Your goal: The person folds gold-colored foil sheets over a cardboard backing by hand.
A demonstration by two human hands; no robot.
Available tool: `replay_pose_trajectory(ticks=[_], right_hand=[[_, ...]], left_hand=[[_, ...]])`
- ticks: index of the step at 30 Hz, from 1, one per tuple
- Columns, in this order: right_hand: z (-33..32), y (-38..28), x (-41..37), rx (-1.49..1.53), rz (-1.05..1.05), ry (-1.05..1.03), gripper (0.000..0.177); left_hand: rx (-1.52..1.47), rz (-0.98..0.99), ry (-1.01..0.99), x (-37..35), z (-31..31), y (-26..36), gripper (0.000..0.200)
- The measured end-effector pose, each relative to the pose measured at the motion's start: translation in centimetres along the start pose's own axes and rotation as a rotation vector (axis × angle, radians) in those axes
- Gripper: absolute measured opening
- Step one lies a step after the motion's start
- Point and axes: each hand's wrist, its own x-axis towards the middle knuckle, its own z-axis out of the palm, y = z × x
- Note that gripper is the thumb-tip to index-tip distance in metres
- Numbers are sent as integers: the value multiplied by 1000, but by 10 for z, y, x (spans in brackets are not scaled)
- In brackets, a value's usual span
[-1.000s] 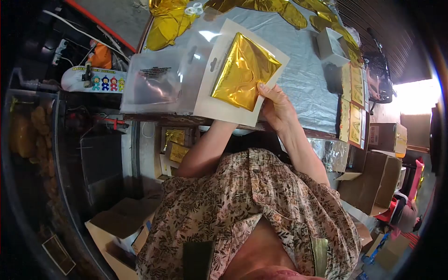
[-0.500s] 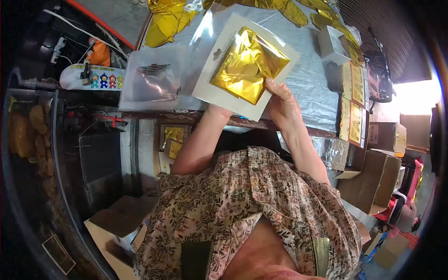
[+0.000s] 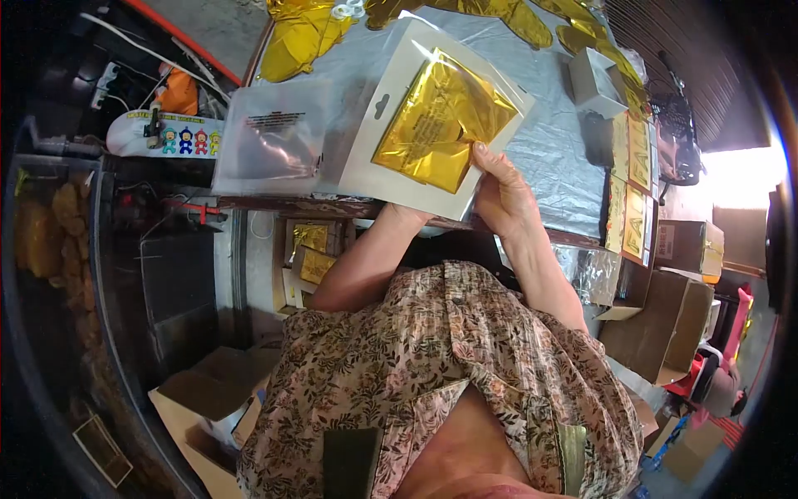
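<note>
A folded gold foil balloon (image 3: 445, 125) lies against a pale backing card (image 3: 391, 87) with a hang hole, in what looks like a clear plastic sleeve. My right hand (image 3: 505, 193) grips the lower right edge of this package, thumb on the front and fingers behind it. Only the wrist side of my left hand (image 3: 409, 214) shows below the card; its fingers are hidden behind the package. The package is tilted above the table's front edge. Left of it, a pile of clear plastic bags (image 3: 270, 137) with dark print lies on the table.
Loose gold foil balloons (image 3: 303, 41) and white ribbon rolls (image 3: 347, 10) lie along the far side of the silvery-covered table (image 3: 557, 179). At the right stand a small white box (image 3: 594, 79) and printed boxes (image 3: 636, 220). Cardboard boxes (image 3: 212, 387) sit below.
The package has turned slightly and its card faces me more squarely, with glare shifted off the foil. My left wrist has moved a little right and lower behind it.
</note>
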Motion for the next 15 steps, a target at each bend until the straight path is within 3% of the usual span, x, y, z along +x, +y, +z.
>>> replay_pose_trajectory(ticks=[7, 10, 12, 13, 15], right_hand=[[-6, 3, 2, 25, 42, 12, 38], [-5, -1, 1, -5, 45, 36, 39], [-6, -4, 1, -15, 59, 5, 39], [-4, -6, 0, -15, 57, 4, 39], [-2, -9, -3, 34, 86, -27, 39]], left_hand=[[-75, -20, -76, -1, -17, -4, 56], [36, 3, 99, -1, -9, -4, 54], [490, 91, 35, -4, 3, 0, 55], [490, 91, 34, -5, 10, 3, 55], [159, 22, 105, -8, 22, 10, 57]])
